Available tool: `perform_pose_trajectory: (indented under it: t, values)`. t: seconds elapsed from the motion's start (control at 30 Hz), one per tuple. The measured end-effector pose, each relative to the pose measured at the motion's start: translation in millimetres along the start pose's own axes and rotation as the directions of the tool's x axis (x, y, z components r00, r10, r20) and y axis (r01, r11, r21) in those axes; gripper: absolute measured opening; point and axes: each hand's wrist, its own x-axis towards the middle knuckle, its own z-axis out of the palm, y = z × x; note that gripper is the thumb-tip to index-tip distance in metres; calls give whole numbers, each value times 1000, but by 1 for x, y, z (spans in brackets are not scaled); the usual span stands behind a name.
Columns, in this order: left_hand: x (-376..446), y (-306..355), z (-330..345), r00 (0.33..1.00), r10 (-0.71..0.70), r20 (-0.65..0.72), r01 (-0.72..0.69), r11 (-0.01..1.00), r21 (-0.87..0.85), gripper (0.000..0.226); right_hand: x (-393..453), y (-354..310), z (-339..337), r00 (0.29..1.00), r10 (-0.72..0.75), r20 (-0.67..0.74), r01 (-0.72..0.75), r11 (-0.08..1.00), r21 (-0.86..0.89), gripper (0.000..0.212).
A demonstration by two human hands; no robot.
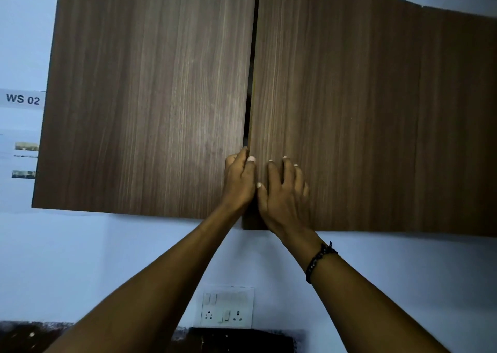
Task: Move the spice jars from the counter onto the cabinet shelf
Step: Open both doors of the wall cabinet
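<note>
Two bare forearms reach up, a dark beaded bracelet [320, 258] on the right wrist.

No spice jars are in view; the wall cabinet's doors are nearly shut. The left hand [238, 182] curls its fingers round the left door [145, 97] edge at the gap; the right hand [285, 191] lies flat and spread on the right door [376, 116], holding nothing. Pulling evenly from the lower edges should open both smoothly. A wall label [22, 99] reads "WS 02"; a switchboard [227, 307] sits below.

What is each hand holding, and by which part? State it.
No jar. The left hand grips the left cabinet door by its inner edge, low down. The right hand rests flat on the right cabinet door, gripping nothing.
</note>
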Motion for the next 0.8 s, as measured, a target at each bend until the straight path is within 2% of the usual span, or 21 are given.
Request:
perform_pose_trajectory:
  t: [0.13, 0.27, 0.4, 0.5, 0.67, 0.8]
  values:
    - [-10, 26, 0, 996, 74, -40, -78, 990, -116, 24, 1, -10, -31, 982, 102, -158, -78, 986, 150, 48]
    - [-23, 58, 3, 985, 164, -61, -174, 958, -228, 21, -4, -18, -71, 941, 227, -252, -138, 935, 326, 50]
    - [-43, 91, 20, 960, 263, -101, -281, 916, -287, 18, -14, -14, -114, 917, 302, -262, -138, 853, 503, 50]
    - [-63, 120, 46, 949, 287, -132, -316, 878, -360, 18, -23, -3, -153, 913, 343, -218, -152, 786, 600, 50]
    - [-95, 159, 93, 935, 328, -135, -350, 789, -504, 14, -38, 30, -217, 927, 336, -167, -180, 789, 587, 51]
    - [-113, 183, 131, 883, 456, -112, -445, 735, -512, 13, -51, 60, -258, 927, 295, -232, -128, 830, 543, 39]
